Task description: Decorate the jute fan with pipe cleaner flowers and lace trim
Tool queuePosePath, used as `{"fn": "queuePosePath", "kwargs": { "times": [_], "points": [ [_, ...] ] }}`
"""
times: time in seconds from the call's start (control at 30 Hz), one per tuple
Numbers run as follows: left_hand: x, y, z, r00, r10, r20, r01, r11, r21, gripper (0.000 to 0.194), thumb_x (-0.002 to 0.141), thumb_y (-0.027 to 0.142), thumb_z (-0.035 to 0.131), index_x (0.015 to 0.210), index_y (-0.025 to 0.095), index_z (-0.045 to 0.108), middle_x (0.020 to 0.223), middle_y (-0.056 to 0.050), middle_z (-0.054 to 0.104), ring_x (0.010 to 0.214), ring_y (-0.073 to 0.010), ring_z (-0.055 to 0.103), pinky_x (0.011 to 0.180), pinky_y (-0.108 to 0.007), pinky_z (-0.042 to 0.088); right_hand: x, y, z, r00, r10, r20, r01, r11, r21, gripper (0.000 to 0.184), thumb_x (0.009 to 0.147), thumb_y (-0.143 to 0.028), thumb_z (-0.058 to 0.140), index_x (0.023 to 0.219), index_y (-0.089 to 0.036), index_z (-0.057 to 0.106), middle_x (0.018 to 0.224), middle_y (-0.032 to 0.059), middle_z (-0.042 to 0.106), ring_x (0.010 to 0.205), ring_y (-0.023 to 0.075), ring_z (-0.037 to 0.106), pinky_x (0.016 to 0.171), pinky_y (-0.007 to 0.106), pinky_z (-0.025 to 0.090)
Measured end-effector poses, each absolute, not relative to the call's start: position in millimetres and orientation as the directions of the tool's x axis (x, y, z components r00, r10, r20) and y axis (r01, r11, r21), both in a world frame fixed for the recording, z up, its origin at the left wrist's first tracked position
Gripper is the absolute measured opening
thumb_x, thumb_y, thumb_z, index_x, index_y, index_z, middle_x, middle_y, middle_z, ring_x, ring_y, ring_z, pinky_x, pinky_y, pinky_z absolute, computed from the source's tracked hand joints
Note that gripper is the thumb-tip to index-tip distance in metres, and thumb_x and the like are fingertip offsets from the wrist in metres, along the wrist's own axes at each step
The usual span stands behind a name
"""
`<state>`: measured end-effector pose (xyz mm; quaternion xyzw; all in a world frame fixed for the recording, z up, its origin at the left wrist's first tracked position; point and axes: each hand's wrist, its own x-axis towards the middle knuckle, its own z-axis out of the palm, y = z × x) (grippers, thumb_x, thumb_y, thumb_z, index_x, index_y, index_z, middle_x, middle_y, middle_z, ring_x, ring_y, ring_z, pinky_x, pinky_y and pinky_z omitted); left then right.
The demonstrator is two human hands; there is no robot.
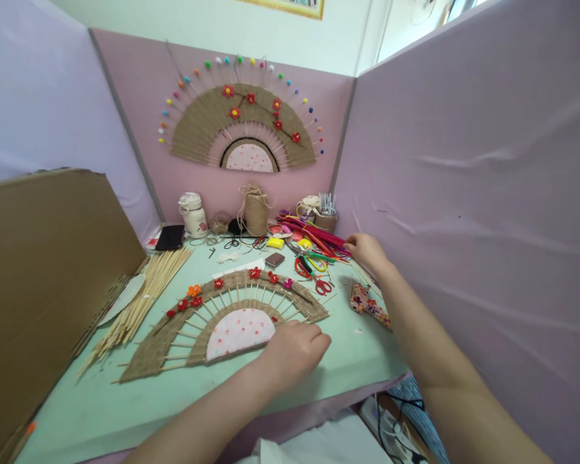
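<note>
A fan (178, 338) of woven twine and thin sticks lies on the table, with red, orange and pink flowers along its outer band and a pink dotted half-round at its centre. My left hand (294, 351) rests over its lower right part, fingers curled in; whatever they hold is hidden. Farther back on the right, my right hand (367, 251) reaches to the end of a bundle of red and magenta pipe cleaners (314, 232). Its fingers are bent together, and I cannot make out what is between them.
A patterned glue gun (367, 306) lies below my right forearm. Red-handled scissors (323, 285) lie behind the fan. Wooden sticks (140, 296) and a cardboard sheet (53, 258) are at left. A twine spool (256, 211) and white bottle (192, 216) stand behind; another fan (198, 129) hangs above.
</note>
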<state>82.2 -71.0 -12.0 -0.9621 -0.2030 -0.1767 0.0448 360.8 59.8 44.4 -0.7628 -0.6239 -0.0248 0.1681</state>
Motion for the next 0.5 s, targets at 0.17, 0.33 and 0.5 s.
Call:
{"fn": "queuePosePath", "kwargs": {
  "times": [0.17,0.33,0.5],
  "points": [
    [91,-64,-24,0.859,0.362,0.363,0.406,-0.913,-0.05,0.01,0.086,0.014,0.046,0.09,0.018,0.054,0.071,-0.003,0.058,0.062,-0.0167,0.055,0.056,-0.03,0.038,364,112,35,0.245,0.947,0.207,0.961,-0.21,-0.177,0.025,0.085,-0.023,0.053,0.099,-0.015,0.071,0.104,0.0141,0.069,0.095,0.0224,0.063,0.076,0.027,0.043],
    [86,-59,-33,0.844,0.392,0.366,0.434,-0.9,-0.037,0.011,0.083,0.013,0.048,0.091,0.019,0.054,0.071,-0.003,0.06,0.063,-0.0161,0.056,0.055,-0.028,0.037,367,135,30,0.252,0.949,0.191,0.964,-0.229,-0.135,0.028,0.087,-0.021,0.048,0.104,-0.015,0.07,0.11,0.0143,0.068,0.099,0.0209,0.061,0.079,0.026,0.042],
    [83,-59,-36,0.844,0.405,0.352,0.445,-0.894,-0.04,0.011,0.084,0.014,0.047,0.091,0.019,0.055,0.072,-0.003,0.062,0.063,-0.0158,0.056,0.055,-0.028,0.037,368,152,28,0.252,0.955,0.159,0.967,-0.239,-0.092,0.031,0.088,-0.017,0.045,0.11,-0.014,0.068,0.113,0.0166,0.066,0.1,0.0207,0.061,0.08,0.027,0.042]
  ]
}}
